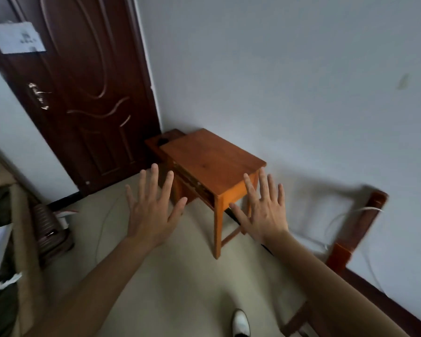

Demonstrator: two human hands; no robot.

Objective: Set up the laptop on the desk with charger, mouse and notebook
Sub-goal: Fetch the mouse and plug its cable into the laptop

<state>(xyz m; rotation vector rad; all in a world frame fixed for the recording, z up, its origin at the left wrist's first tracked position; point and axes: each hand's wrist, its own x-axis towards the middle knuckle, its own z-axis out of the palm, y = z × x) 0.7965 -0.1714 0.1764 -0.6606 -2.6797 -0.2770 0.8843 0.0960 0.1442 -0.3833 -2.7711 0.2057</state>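
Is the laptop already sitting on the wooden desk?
No, the wooden desk shows only its bare top, and both the left hand and right hand are spread open, holding nothing.

We've got a small wooden desk standing bare-topped on the pale floor in the corner, right against a lower dark wooden stand behind it.

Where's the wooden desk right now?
In the head view, the wooden desk stands mid-frame against the white wall, right of the dark door, beyond both open hands.
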